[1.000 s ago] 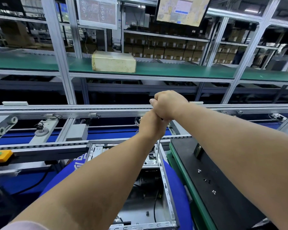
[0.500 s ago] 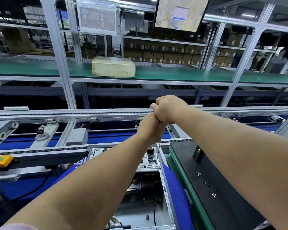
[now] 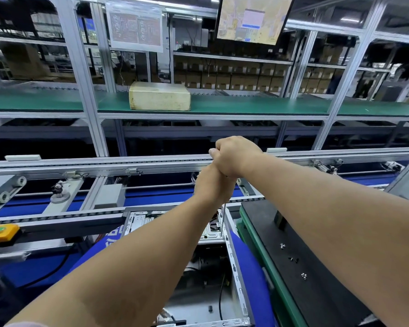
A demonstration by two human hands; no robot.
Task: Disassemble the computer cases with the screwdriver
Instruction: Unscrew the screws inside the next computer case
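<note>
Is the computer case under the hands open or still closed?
Open. The computer case has no side panel on top: its bare interior floor, cables and perforated frame rail are exposed, and the screwdriver shaft reaches down into it.

A single wide-angle head camera looks forward and slightly down along both outstretched forearms, close above the open computer case (image 3: 232,274), facing the conveyor (image 3: 80,165) and shelving behind.

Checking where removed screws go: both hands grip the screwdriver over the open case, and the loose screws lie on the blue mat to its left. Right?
Not quite. The head view shows the loose screws on the black panel right of the open case. Both hands, left hand and right hand, do grip the screwdriver.
</note>
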